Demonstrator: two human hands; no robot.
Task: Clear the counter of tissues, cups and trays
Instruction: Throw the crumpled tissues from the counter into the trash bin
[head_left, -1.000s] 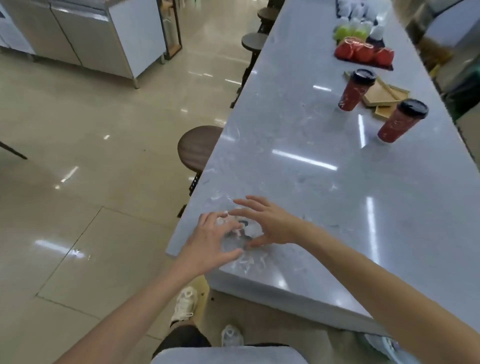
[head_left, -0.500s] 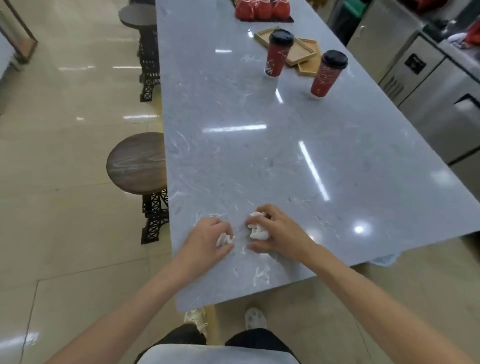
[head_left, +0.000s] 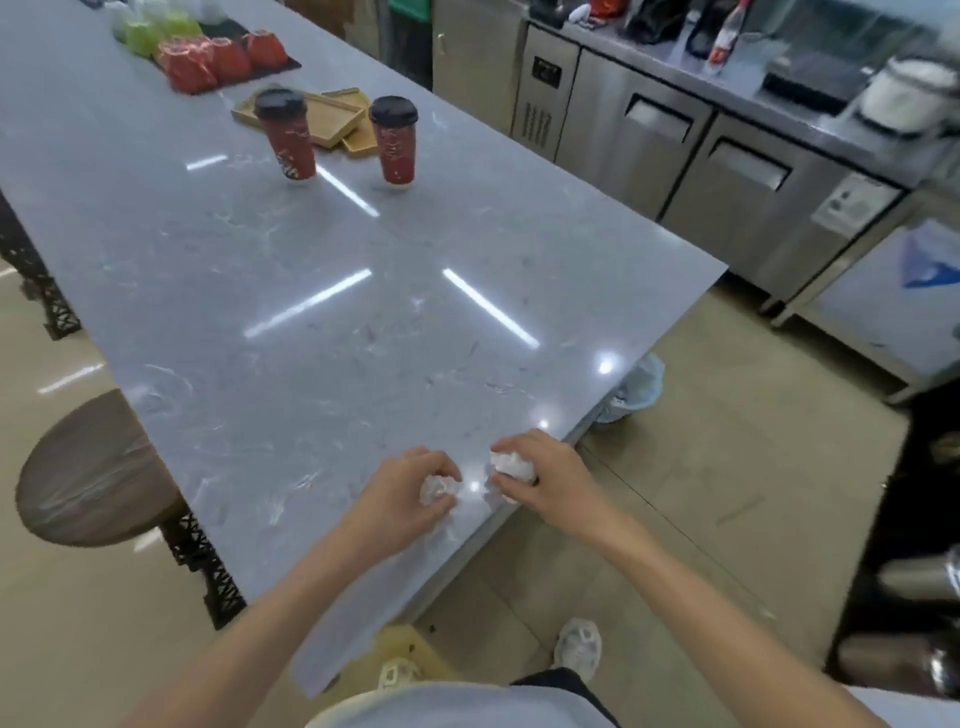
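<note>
Both hands have balled their tissues tighter at the surface (head_left: 363, 312) corner: left hand (head_left: 402, 496) clamped on one tissue (head_left: 436, 489), right hand (head_left: 545, 480) on another (head_left: 511, 464). Bin (head_left: 636, 387) (just past that corner) seems next; cups (head_left: 288, 137) remain.

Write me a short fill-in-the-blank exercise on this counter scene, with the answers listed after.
1. Each hand, left hand and right hand, is closed on a crumpled white ____.
2. The two red cups both have ____ lids.
3. Behind the cups lie wooden ____, stacked on the counter.
4. The round brown stool stands on the person's ____ side.

Missing words: tissue; black; trays; left
</note>
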